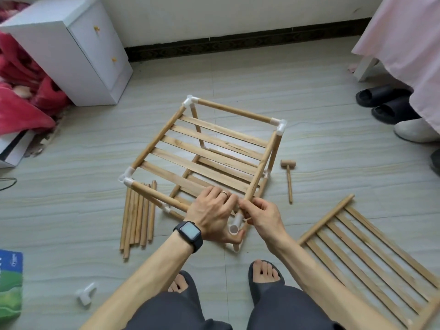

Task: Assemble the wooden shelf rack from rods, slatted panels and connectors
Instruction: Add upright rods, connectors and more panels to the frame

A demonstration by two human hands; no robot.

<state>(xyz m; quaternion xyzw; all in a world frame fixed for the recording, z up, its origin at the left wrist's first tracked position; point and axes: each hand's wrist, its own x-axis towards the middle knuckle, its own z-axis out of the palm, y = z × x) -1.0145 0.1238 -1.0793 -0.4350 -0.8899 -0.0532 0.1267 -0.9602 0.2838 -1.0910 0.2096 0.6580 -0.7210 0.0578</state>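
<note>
A part-built wooden rack point(209, 144) stands on the floor, with a slatted panel on top and white connectors at three corners. At its near right corner my left hand point(214, 215) grips a white connector point(235, 225). My right hand point(262, 215) pinches the end of the panel's right rail rod point(259, 172) just above that connector. A bundle of loose rods point(139, 217) lies left of my hands. A spare slatted panel point(371, 256) lies flat at the right. One loose connector point(86, 294) lies at the lower left.
A small wooden mallet point(288, 177) lies right of the rack. A white cabinet point(71, 51) and a red blanket point(21, 101) are at the far left, slippers point(390, 103) at the right. My feet in dark sandals stand just below the rack.
</note>
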